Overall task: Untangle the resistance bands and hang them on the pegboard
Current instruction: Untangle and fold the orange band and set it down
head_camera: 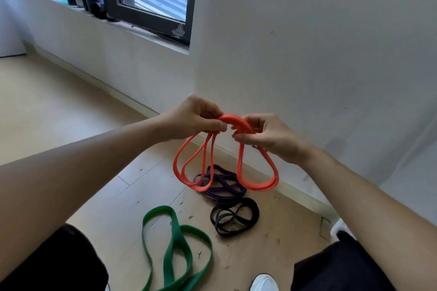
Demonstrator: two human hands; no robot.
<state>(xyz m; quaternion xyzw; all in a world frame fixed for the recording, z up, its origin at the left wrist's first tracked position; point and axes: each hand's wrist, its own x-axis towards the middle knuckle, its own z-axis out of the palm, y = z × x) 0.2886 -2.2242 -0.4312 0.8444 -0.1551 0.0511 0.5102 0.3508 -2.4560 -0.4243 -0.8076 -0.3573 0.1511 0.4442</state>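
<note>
The left hand [191,118] and the right hand [260,136] each pinch the top of the orange band [236,120], with fingers curled around it, up in the air in front of the person. The two hands are very close together. The band is folded over itself, so a few loops hang down under each hand. This looks like the untangle step for this one band. Next, the hands likely need to find which loop goes over which and pull them apart gently, so the band opens into one big ring. On the floor [71,113] under the loops lie the purple band [236,190], then the black band [255,211] nearer, and the green band [176,237] near and left. They are still twisted. No pegboard shows here, only the wall [307,42].
</note>
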